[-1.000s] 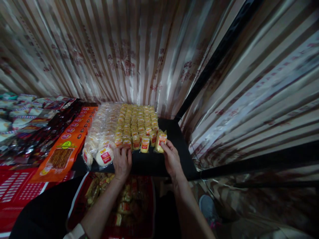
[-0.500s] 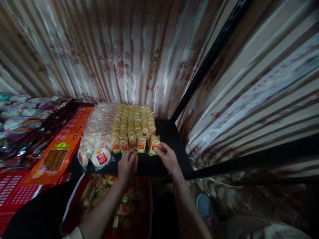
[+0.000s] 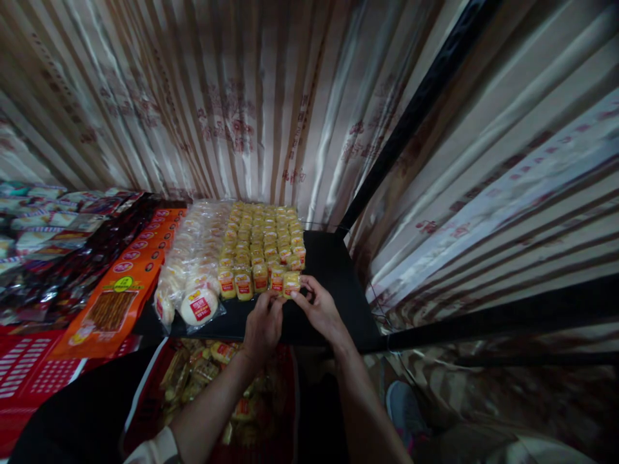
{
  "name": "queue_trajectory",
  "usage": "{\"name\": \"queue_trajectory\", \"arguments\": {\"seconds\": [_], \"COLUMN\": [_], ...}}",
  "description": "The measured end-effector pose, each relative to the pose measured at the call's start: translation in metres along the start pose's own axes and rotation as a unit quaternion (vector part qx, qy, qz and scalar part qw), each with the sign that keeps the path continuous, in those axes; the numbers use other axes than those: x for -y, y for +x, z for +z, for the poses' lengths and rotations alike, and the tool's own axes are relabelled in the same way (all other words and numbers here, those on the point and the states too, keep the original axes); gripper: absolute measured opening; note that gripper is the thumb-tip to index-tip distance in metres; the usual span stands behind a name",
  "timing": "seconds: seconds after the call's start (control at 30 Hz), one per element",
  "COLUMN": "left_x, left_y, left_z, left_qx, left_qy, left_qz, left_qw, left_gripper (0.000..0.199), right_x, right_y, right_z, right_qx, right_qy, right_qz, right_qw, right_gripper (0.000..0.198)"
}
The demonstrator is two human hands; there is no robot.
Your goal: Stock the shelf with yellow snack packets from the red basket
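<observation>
A small yellow packaged cake with a red label is held at the front right of the rows. My right hand grips its right side between thumb and fingers. My left hand is closed, its fingertips pinching at the lower left edge of the same wrapper. Just behind and to the left stand rows of similar packaged cakes, the front ones upright with labels facing me. Below my forearms, a red basket contains many loose yellow packets.
Round white packaged cakes lie left of the rows, beside orange snack packs and dark packets. All rest on a black table. A black pole slants up before the curtain. Another red basket sits at lower left.
My right hand has moved slightly left with the packaged cake, which now looks more sideways. My left hand has shifted right, and its fingertips now meet the wrapper.
</observation>
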State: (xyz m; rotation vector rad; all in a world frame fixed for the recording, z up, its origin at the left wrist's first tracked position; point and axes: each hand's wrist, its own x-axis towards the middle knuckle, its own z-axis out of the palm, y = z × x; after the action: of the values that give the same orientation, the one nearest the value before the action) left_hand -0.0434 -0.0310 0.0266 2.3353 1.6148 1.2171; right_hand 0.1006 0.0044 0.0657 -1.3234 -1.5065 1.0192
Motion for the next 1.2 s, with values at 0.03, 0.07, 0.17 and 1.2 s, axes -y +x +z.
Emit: {"name": "queue_trajectory", "arguments": {"seconds": [0.03, 0.07, 0.17, 1.2], "left_x": [0.0, 0.0, 0.001, 0.032], "left_y": [0.0, 0.0, 0.0, -0.022], "left_z": [0.0, 0.0, 0.0, -0.039], "left_qx": [0.0, 0.0, 0.0, -0.148], "left_qy": [-0.007, -0.014, -0.032, 0.081], "left_qz": [-0.006, -0.011, -0.015, -0.079], "left_qw": [1.0, 1.0, 0.999, 0.983], "left_gripper": [0.023, 0.022, 0.021, 0.018], "right_x": [0.0, 0.0, 0.003, 0.001], "right_y": [0.0, 0.0, 0.0, 0.001], "right_z": [0.001, 0.002, 0.006, -0.005], "right_qx": [0.001, 0.004, 0.024, -0.038], "right_qy": [-0.004, -0.004, 0.012, 0.069], "right_qz": [-0.007, -0.014, -0.024, 0.07], "right_qw": [1.0, 1.0, 0.999, 0.994], "right_gripper": [0.029, 0.029, 0.025, 0.041]}}
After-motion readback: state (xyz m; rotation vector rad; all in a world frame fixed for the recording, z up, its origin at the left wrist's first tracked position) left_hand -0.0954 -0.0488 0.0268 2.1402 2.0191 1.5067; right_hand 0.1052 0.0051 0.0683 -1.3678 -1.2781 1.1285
